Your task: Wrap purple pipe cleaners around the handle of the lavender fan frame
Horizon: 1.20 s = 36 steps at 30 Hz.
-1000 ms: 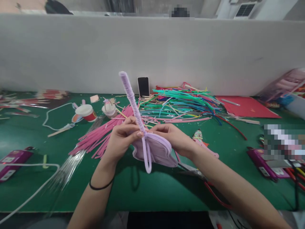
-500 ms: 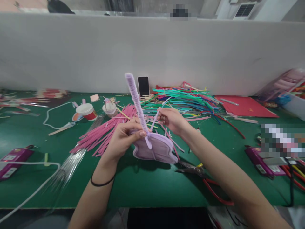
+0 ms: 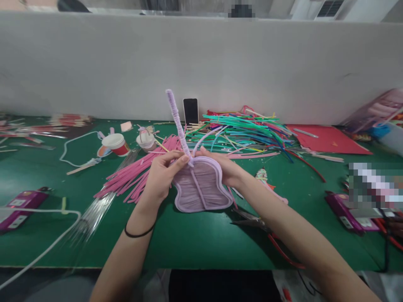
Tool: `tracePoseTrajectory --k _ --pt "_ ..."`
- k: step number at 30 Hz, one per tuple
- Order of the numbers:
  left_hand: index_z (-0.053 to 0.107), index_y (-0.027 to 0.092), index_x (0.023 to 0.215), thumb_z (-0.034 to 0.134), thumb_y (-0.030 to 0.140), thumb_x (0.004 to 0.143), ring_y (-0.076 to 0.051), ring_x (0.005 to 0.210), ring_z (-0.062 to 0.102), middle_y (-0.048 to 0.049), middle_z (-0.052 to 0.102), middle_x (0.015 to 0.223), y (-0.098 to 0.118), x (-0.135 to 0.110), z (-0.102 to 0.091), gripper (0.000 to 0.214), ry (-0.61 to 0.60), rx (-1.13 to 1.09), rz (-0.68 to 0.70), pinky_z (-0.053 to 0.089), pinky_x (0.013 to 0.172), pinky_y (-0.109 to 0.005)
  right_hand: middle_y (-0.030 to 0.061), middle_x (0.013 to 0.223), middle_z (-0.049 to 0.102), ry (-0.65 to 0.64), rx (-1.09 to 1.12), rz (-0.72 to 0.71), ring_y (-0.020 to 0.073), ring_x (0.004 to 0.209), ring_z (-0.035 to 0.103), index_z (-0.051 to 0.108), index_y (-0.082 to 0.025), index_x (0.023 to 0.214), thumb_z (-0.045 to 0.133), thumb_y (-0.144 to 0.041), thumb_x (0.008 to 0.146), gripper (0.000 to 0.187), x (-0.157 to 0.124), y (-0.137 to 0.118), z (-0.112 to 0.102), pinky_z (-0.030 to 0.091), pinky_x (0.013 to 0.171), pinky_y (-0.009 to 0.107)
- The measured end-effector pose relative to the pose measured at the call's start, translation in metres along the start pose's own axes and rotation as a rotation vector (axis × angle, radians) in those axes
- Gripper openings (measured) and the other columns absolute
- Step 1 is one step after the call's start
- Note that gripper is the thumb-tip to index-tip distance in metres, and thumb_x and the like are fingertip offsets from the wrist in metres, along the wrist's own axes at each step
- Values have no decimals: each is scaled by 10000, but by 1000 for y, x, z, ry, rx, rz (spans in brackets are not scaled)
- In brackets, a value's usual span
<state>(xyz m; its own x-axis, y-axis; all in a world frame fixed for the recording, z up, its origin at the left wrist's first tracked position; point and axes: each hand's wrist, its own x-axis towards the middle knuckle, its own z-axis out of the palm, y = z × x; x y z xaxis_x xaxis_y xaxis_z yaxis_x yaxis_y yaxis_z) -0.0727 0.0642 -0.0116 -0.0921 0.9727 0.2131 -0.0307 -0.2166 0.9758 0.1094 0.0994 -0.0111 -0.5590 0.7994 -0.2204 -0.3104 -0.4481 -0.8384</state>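
Observation:
Both hands hold a lilac guitar-shaped piece (image 3: 201, 188) made of pipe cleaners, just above the green table (image 3: 195, 243). Its long twisted neck (image 3: 176, 121) sticks up and leans left. My left hand (image 3: 162, 176) pinches the top of the body where the neck starts. My right hand (image 3: 222, 167) grips the body's upper right edge, fingers closed, with a loose lilac strand (image 3: 204, 140) arching from the neck base toward it. A single strand runs down the face of the body.
A pile of pink pipe cleaners (image 3: 135, 176) lies to the left, a heap of mixed coloured ones (image 3: 242, 130) behind. Scissors with red handles (image 3: 267, 235) lie under my right forearm. A phone (image 3: 190, 111) leans on the grey partition. Two cups (image 3: 115, 144), magenta packs and a white cord (image 3: 37, 256) also lie about.
My right hand, which had pulled a lilac strand up and to the right, came back down onto the body. The looped strand below the body is gone; the flat face now shows.

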Motion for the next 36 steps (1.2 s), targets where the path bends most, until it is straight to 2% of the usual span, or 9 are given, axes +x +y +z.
tracePoseTrajectory --k 4,6,8,11,15,25,31,34,36 --pt "792 176 789 898 486 639 -209 782 671 -60 770 810 -5 4 1 360 -9 -39 -102 509 760 -303 -2 765 749 135 -51 -158 140 723 660 723 -184 797 880 -418 681 304 5 5 10 518 713 254" --pt "791 174 839 856 520 694 -219 822 684 -71 776 848 -7 5 1 381 -43 -64 -115 515 777 -308 -4 740 743 180 -77 -193 136 700 648 709 -180 748 903 -425 629 334 8 5 8 505 687 249" --pt "786 174 887 755 589 785 -230 878 696 -87 779 908 -8 5 1 428 -138 -76 -126 522 802 -315 -9 707 732 200 -93 -194 127 668 631 699 -173 720 911 -436 604 358 10 6 3 491 663 244" --pt "767 183 900 749 592 785 -220 895 695 -80 769 980 -7 4 1 426 -249 35 -142 520 795 -301 -6 695 725 214 -138 -175 126 658 622 698 -164 732 898 -450 619 367 10 10 -4 478 648 246" --pt "759 176 825 855 493 675 -218 841 683 -60 749 915 -5 1 2 364 -260 200 -157 504 729 -285 1 693 721 189 -247 -152 141 664 626 710 -167 762 880 -484 642 379 9 14 -10 472 634 252" --pt "800 184 898 868 416 678 -241 862 697 -77 778 939 3 -5 5 327 -310 143 -167 513 761 -308 -6 654 688 191 -293 -147 127 603 586 692 -168 739 854 -537 671 408 2 13 -13 451 582 245" --pt "779 171 809 859 450 680 -215 787 665 -55 742 850 1 -2 6 318 -257 211 -102 479 693 -284 -15 629 676 194 -402 -223 105 571 564 703 -159 718 870 -535 644 418 -5 -15 -17 431 565 239" --pt "775 170 794 854 476 678 -207 765 646 -47 730 827 -2 -1 7 337 -234 280 -88 464 681 -282 20 723 740 158 -615 -344 141 646 633 737 -183 789 791 -537 756 360 -19 -34 -16 472 606 260" --pt "775 169 789 855 479 673 -195 750 636 -37 726 814 -3 -1 8 341 -219 302 -92 454 677 -277 37 730 749 158 -799 -432 167 675 664 744 -193 771 742 -514 819 325 -28 -43 -11 501 646 292"
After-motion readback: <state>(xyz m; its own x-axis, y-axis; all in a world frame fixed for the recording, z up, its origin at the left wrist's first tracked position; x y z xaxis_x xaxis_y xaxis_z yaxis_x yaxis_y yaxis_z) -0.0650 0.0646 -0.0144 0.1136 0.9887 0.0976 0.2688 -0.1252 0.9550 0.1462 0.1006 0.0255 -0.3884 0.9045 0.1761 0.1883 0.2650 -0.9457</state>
